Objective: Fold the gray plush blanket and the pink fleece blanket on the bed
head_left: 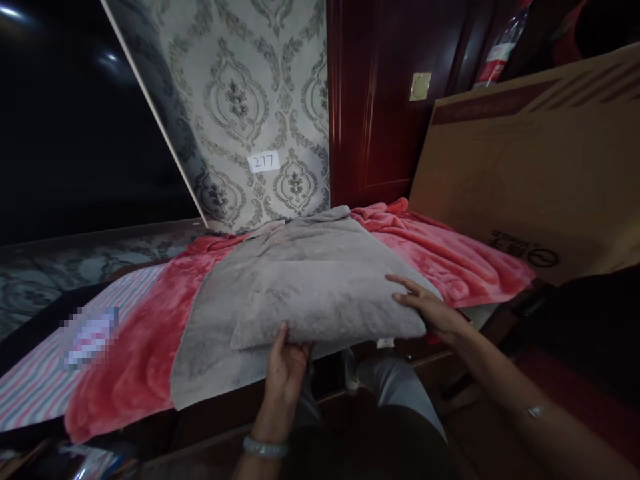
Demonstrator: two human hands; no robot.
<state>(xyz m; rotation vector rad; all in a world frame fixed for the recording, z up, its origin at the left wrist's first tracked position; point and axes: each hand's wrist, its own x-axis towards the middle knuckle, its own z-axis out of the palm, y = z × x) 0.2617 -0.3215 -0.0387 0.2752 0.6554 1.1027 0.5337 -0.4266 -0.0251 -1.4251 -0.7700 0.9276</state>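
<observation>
A puffy, folded-looking piece of grey plush cloth (330,300) lies on a wider spread of the same grey fabric (210,333). I cannot tell whether it is a separate piece or a folded-over part. At its near edge, my left hand (287,367) pinches the cloth, thumb on top and the other fingers partly hidden beneath. My right hand (430,310) rests over its right end, fingers stretched out and apart on the plush. A small white tag (385,343) hangs below the near edge, between the hands.
Red plush blankets (135,347) (445,253) lie at both sides, with striped cloth (120,293) farther left. A large dark screen (85,133) stands at left, a cardboard box (525,160) and bottle (500,53) at right. Patterned wallpaper (240,100) carries a "277" label (264,161).
</observation>
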